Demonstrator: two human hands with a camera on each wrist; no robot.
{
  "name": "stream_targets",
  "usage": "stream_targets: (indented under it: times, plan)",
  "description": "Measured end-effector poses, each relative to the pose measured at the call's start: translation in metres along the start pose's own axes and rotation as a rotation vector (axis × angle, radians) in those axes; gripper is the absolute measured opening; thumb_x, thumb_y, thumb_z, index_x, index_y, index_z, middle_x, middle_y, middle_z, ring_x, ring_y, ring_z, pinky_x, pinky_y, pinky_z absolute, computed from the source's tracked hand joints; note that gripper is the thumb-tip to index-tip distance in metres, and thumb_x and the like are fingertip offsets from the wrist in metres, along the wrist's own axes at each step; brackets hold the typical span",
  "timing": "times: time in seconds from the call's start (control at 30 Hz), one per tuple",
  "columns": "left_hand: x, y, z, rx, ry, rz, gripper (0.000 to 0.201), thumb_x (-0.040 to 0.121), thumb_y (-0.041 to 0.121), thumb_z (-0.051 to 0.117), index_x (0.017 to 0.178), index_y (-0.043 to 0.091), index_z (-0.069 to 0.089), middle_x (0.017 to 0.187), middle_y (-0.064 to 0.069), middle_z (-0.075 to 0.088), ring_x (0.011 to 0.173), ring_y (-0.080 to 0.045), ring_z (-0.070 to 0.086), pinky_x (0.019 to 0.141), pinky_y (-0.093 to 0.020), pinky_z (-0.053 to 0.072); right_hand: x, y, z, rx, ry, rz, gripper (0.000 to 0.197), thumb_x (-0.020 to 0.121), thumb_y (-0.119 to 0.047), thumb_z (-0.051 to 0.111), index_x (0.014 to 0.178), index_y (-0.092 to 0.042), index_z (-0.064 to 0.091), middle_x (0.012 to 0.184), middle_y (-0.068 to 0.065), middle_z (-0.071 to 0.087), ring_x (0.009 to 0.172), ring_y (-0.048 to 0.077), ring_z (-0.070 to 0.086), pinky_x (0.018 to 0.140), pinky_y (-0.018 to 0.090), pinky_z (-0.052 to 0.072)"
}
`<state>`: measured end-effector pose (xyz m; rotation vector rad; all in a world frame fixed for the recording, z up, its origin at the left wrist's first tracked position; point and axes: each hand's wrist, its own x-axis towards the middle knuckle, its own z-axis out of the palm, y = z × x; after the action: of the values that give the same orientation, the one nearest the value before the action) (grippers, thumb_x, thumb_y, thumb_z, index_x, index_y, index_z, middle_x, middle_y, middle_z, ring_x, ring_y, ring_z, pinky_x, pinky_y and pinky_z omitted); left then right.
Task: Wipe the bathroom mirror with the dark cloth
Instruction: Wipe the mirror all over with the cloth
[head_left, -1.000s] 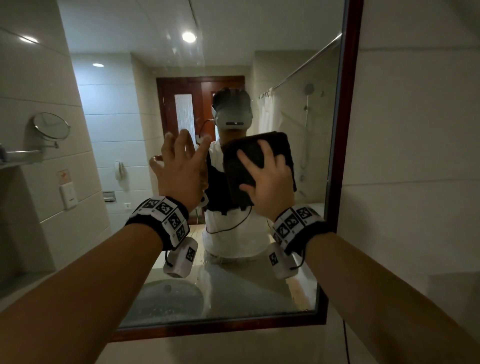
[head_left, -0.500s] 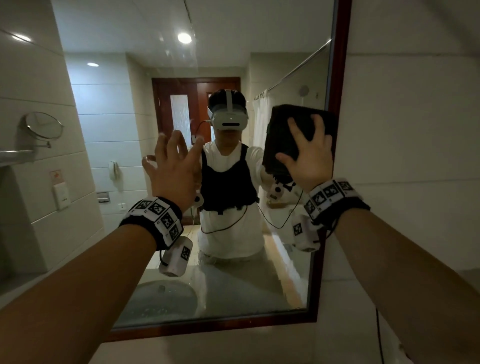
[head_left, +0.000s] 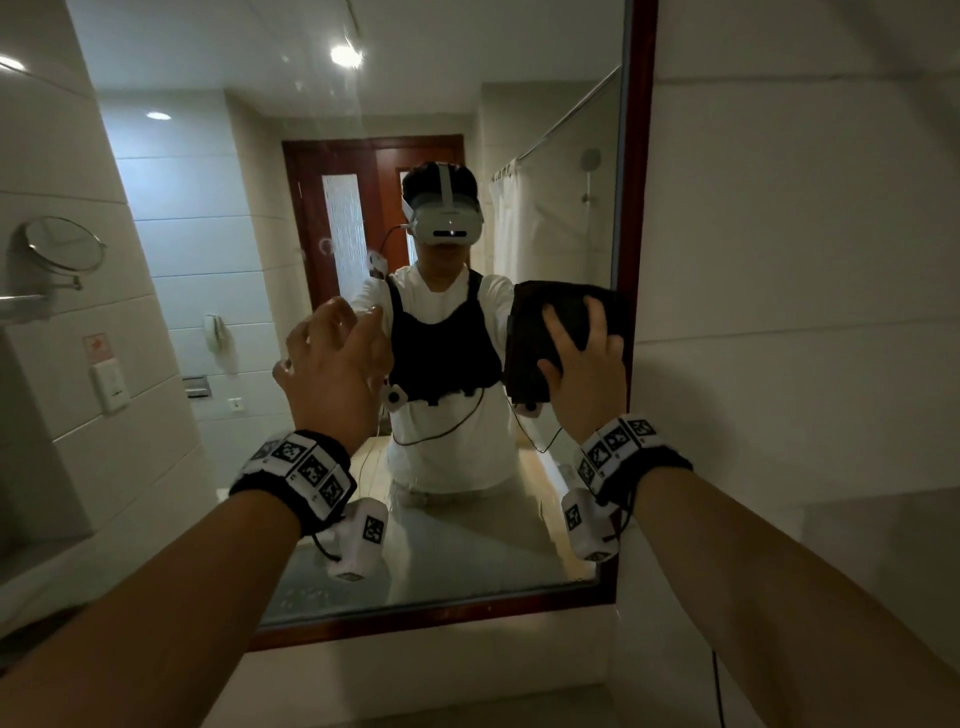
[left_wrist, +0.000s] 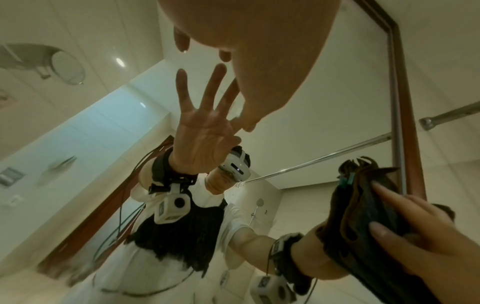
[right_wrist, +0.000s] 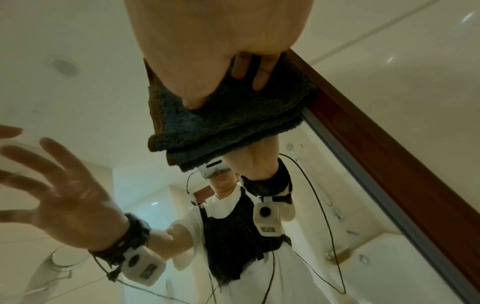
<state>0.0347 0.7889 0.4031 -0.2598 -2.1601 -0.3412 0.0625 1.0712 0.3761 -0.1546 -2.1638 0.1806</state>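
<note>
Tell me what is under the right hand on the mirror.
Under the right hand lies the folded dark cloth, pressed flat against the mirror beside its red-brown frame. The glass behind the cloth is covered, so its state cannot be seen.

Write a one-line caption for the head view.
Right hand presses the dark cloth against the mirror's right edge.

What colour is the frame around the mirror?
Dark reddish-brown wood frame, seen best in the right wrist view.
</note>
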Motion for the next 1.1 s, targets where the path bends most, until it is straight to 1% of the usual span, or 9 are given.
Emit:
stream_targets:
  times: [0.07, 0.17, 0.33, 0.5, 0.63, 0.73, 0.8, 0.9, 1.1]
  plan:
    - [-0.014, -0.001, 0.008, -0.022, 0.002, -0.053, 0.081, 0.074, 0.019, 0.078, 0.141, 0.041, 0.037, 0.147, -0.006, 0.030, 0.131, -0.038, 0.032, 0.087, -0.064, 0.043, -0.006, 0.001, 0.006, 0.023, 0.006, 0.011, 0.070, 0.093, -0.033, 0.059, 0.150, -0.044, 0.019, 0.160, 0.009, 0.004, 0.117, 0.036, 0.038, 0.097, 0.046, 0.044]
    - [-0.038, -0.006, 0.024, -0.048, -0.012, -0.121, 0.085, 0.074, 0.024, 0.079, 0.145, 0.039, 0.034, 0.147, -0.010, 0.028, 0.133, -0.037, 0.029, 0.091, -0.062, 0.041, -0.016, 0.005, 0.015, 0.038, 0.011, 0.020, 0.071, 0.092, -0.032, 0.059, 0.151, -0.042, 0.020, 0.160, 0.011, 0.005, 0.116, 0.040, 0.039, 0.097, 0.049, 0.046]
    - [-0.058, -0.012, 0.052, -0.078, -0.005, -0.110, 0.090, 0.073, 0.025, 0.081, 0.147, 0.041, 0.033, 0.156, -0.011, 0.018, 0.144, -0.037, 0.016, 0.099, -0.063, 0.033, -0.036, 0.009, 0.032, 0.061, 0.041, 0.042, 0.067, 0.093, -0.033, 0.059, 0.152, -0.039, 0.026, 0.160, 0.015, 0.013, 0.109, 0.041, 0.043, 0.092, 0.046, 0.045]
    - [-0.057, -0.016, 0.059, -0.067, -0.015, -0.115, 0.094, 0.071, 0.024, 0.082, 0.147, 0.041, 0.030, 0.158, -0.009, 0.014, 0.146, -0.035, 0.013, 0.102, -0.062, 0.027, -0.056, 0.012, 0.050, 0.065, 0.068, 0.056, 0.063, 0.093, -0.035, 0.062, 0.150, -0.035, 0.035, 0.159, 0.019, 0.019, 0.109, 0.041, 0.045, 0.089, 0.044, 0.043]
    - [-0.057, -0.018, 0.062, -0.042, -0.004, -0.106, 0.093, 0.071, 0.028, 0.081, 0.147, 0.041, 0.030, 0.157, -0.009, 0.015, 0.145, -0.035, 0.013, 0.100, -0.061, 0.030, -0.058, 0.003, 0.054, 0.083, 0.081, 0.098, 0.062, 0.093, -0.039, 0.061, 0.150, -0.036, 0.036, 0.158, 0.021, 0.019, 0.115, 0.042, 0.043, 0.096, 0.046, 0.041]
    - [-0.057, -0.020, 0.062, -0.035, -0.005, -0.102, 0.093, 0.071, 0.029, 0.079, 0.148, 0.041, 0.028, 0.157, -0.009, 0.016, 0.145, -0.035, 0.013, 0.100, -0.061, 0.030, -0.044, -0.023, 0.054, 0.125, 0.078, 0.008, 0.068, 0.088, -0.036, 0.064, 0.149, -0.038, 0.034, 0.157, 0.020, 0.018, 0.118, 0.042, 0.040, 0.101, 0.052, 0.041]
    - [-0.057, -0.019, 0.061, -0.032, -0.004, -0.101, 0.093, 0.071, 0.030, 0.079, 0.148, 0.041, 0.028, 0.158, -0.010, 0.016, 0.145, -0.035, 0.014, 0.100, -0.061, 0.030, -0.033, -0.044, 0.053, 0.088, 0.073, -0.054, 0.071, 0.086, -0.037, 0.066, 0.149, -0.041, 0.032, 0.157, 0.017, 0.019, 0.116, 0.041, 0.041, 0.098, 0.052, 0.042]
    - [-0.058, -0.019, 0.060, -0.035, -0.011, -0.108, 0.094, 0.070, 0.029, 0.080, 0.148, 0.041, 0.027, 0.158, -0.010, 0.017, 0.145, -0.035, 0.014, 0.100, -0.060, 0.031, -0.031, -0.058, 0.055, 0.069, 0.072, -0.052, 0.072, 0.086, -0.037, 0.064, 0.150, -0.043, 0.029, 0.159, 0.014, 0.019, 0.116, 0.038, 0.041, 0.095, 0.052, 0.045]
    - [-0.058, -0.017, 0.059, -0.037, -0.016, -0.117, 0.093, 0.073, 0.028, 0.081, 0.148, 0.041, 0.028, 0.158, -0.009, 0.016, 0.146, -0.034, 0.013, 0.102, -0.062, 0.030, -0.103, -0.036, 0.089, 0.039, -0.047, -0.161, 0.072, 0.085, -0.033, 0.068, 0.148, -0.043, 0.035, 0.157, 0.011, 0.022, 0.110, 0.036, 0.042, 0.094, 0.050, 0.044]
